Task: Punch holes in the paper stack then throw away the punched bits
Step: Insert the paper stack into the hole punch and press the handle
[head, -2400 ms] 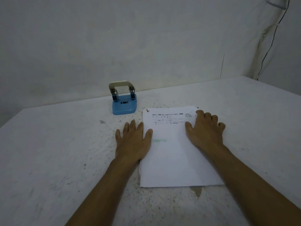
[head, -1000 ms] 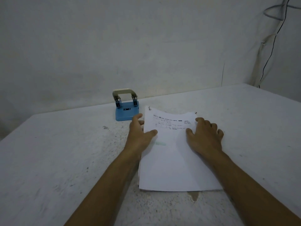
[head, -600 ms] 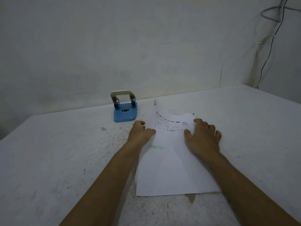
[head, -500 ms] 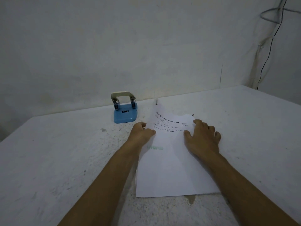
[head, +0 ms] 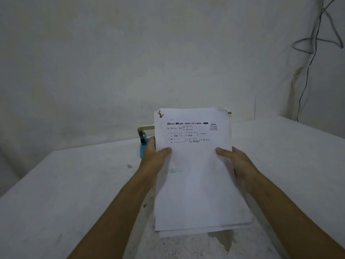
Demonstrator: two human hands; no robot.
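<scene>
A white paper stack (head: 196, 180), printed with black text near its top, is held tilted up off the table, its lower edge close to the surface. My left hand (head: 155, 161) grips its left edge, thumb on the front sheet. My right hand (head: 237, 163) grips the right edge the same way. A blue hole punch (head: 143, 141) with a pale metal handle stands behind the stack near the wall, mostly hidden by the paper and my left hand.
The white speckled table (head: 74, 193) spreads out to both sides. A white wall (head: 130, 62) rises just behind it. Dark cables (head: 313, 45) hang down the right corner.
The stack lay flat under both palms. My left hand lifted its top-left corner, then both hands took the side edges and raised the stack off the table.
</scene>
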